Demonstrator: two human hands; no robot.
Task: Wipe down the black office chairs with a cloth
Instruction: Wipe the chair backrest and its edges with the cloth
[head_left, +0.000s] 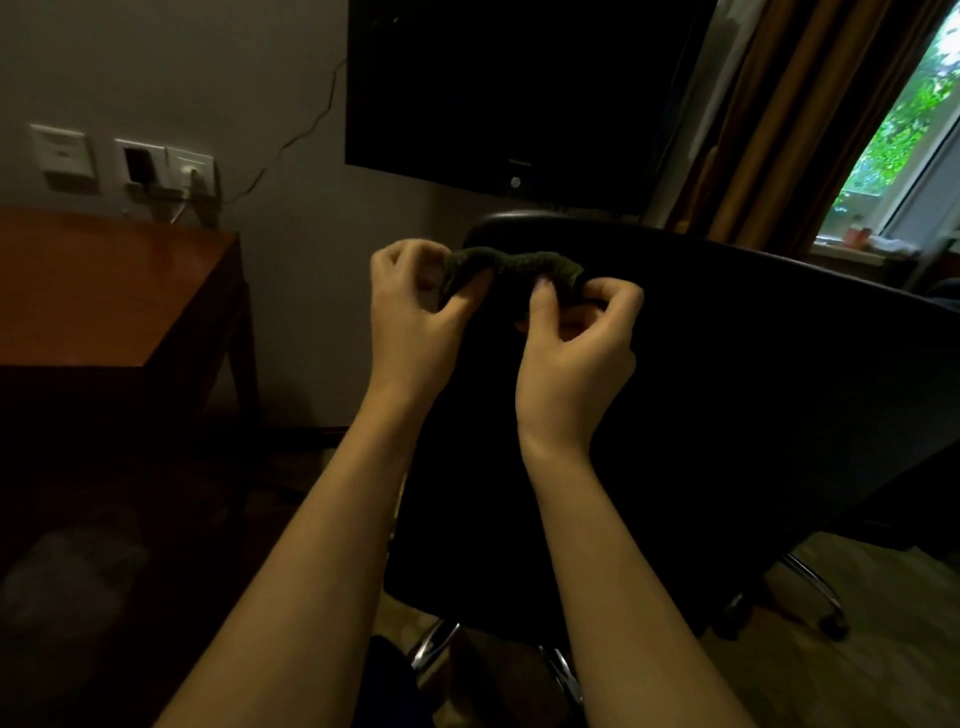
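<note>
Both my hands pinch a rolled dark green ribbed cloth above the black office chair.

My left hand and right hand are raised on bare forearms, fingers curled, each pinching one end of the cloth stretched between them. The chair's smooth backrest lies right behind my grip, its chrome legs below. Writing on the black television beyond is unreadable.

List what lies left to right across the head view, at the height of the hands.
Wooden table → left hand → dark green cloth, pinched at both ends → right hand → black office chair back → window sill.
</note>
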